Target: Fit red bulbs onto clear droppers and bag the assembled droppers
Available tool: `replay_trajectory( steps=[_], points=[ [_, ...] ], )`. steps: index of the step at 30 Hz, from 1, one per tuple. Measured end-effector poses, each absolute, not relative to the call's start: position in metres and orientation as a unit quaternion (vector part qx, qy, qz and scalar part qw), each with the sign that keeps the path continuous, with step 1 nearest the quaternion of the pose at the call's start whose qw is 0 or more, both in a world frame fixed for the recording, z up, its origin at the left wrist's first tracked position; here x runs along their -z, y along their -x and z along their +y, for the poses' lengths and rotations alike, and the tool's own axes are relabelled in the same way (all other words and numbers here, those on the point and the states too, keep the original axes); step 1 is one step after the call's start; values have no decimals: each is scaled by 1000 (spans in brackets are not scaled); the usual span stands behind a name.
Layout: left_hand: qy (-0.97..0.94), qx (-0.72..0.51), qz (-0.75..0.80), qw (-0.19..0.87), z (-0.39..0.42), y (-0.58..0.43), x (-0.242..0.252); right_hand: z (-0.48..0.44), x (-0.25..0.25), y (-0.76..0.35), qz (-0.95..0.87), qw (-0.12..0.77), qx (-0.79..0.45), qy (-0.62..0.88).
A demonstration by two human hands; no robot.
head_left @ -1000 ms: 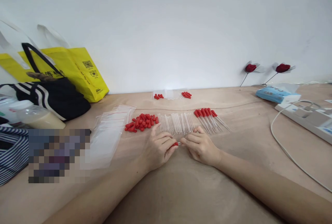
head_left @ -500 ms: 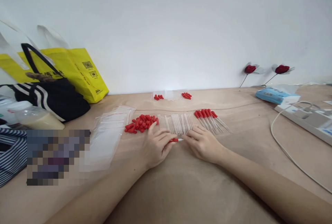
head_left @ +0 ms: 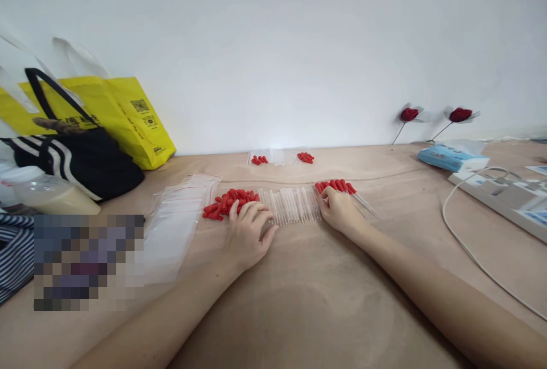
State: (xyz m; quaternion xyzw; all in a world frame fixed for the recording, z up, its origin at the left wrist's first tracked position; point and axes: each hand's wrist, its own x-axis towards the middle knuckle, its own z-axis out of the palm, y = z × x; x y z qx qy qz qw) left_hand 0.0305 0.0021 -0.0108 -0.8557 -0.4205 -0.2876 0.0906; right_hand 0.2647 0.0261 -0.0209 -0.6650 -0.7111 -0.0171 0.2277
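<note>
My left hand (head_left: 250, 235) hovers at the near edge of a heap of red rubber bulbs (head_left: 222, 203), fingers apart and nothing visible in them. Right of the heap lies a row of thin clear tubes (head_left: 290, 205). My right hand (head_left: 339, 209) is pinched at the left end of a row of red-capped droppers (head_left: 337, 184), on a dropper whose red bulb (head_left: 318, 188) peeks out beyond my fingers. The hand hides the stems of several droppers; those at the right end still show.
Flat zip bags (head_left: 171, 232) are spread at the left, beside a bottle (head_left: 55, 192), a black bag (head_left: 81, 164) and a yellow bag (head_left: 145, 124). More red bulbs (head_left: 260, 160) lie near the wall. A tissue pack (head_left: 448, 157) and power strip (head_left: 504, 192) with a cable sit right.
My right hand has moved right and away from me to the dropper row, taking the dropper from between my hands. My left hand has let go of its red bulb and shifted left toward the heap.
</note>
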Motion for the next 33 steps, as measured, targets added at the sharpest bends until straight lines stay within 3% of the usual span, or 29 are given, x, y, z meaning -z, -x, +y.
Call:
replay_trajectory(
  steps=[13,20,33],
  points=[
    [851,288,-426,103,5,-34,11,24,7,-253,-674,158,-11,721],
    [766,291,-548,169,31,-12,-12,29,-4,-248,-634,98,-44,766],
    [789,271,-547,74,51,8,-17,31,-6,-242,-622,78,-46,778]
  ],
)
